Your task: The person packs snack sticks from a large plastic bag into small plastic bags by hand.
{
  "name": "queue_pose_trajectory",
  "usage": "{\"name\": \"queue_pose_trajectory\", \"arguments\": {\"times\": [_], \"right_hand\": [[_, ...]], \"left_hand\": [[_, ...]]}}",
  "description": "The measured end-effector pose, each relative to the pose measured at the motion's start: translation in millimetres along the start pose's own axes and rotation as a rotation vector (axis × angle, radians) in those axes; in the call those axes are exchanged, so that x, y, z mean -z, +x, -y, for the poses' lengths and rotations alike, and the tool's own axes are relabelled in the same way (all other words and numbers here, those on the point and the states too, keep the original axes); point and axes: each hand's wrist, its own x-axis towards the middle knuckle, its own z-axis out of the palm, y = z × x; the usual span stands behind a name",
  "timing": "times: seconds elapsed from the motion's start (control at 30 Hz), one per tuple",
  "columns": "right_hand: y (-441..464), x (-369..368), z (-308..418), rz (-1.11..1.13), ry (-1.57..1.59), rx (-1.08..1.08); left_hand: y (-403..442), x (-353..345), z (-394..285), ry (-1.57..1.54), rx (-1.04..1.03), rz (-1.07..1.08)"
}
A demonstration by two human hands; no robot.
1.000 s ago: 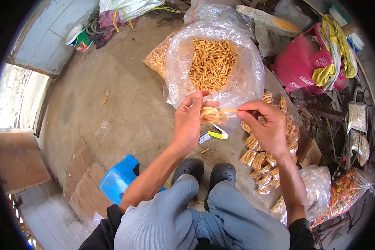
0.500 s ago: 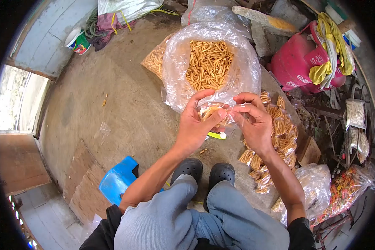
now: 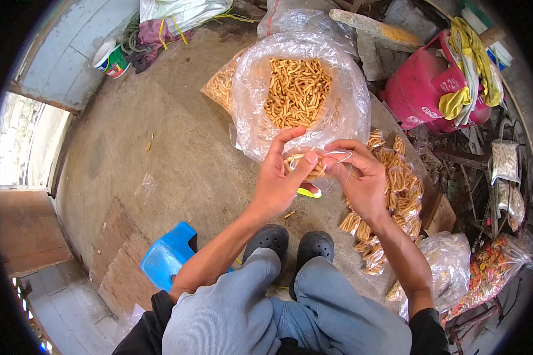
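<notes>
The step in hand looks like closing a small clear bag [image 3: 293, 160] of snack sticks, held between both hands above the floor [image 3: 177, 157], just in front of the large open bag [image 3: 246, 89]. The left hand [image 3: 276, 179] has its grip wrapped about the filled part, thumb pressing and forefinger lifted clear; the right hand [image 3: 356, 177] pinches at the mouth end, where a pale loop — film or band, I cannot tell — arches over its fingers. A next move would seem to call for keeping the neck gathered while that loop is worked round. The bag's long axis runs roughly sideways, its mouth toward the right hand.
</notes>
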Motion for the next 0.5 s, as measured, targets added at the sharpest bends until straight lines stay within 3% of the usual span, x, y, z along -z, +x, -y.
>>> {"name": "queue_pose_trajectory", "arguments": {"times": [0.03, 0.17, 0.23, 0.5], "right_hand": [[-2.3, -2.0, -0.8, -0.022, 0.055, -0.072], [-8.5, -11.8, -5.6, -0.101, 0.011, -0.008], [-8.8, -11.9, -2.4, -0.078, -0.061, 0.032], [-4.3, -5.5, -0.8, 0.095, -0.335, 0.226]], "left_hand": [[-0.8, -0.7, 0.2, 0.071, -0.008, -0.002], [0.3, 2.2, 10.7, 0.020, -0.025, -0.015], [1.1, 1.0, 12.0, -0.039, -0.027, -0.098], [2.8, 6.3, 12.5, -0.054, -0.049, -0.088]]}}
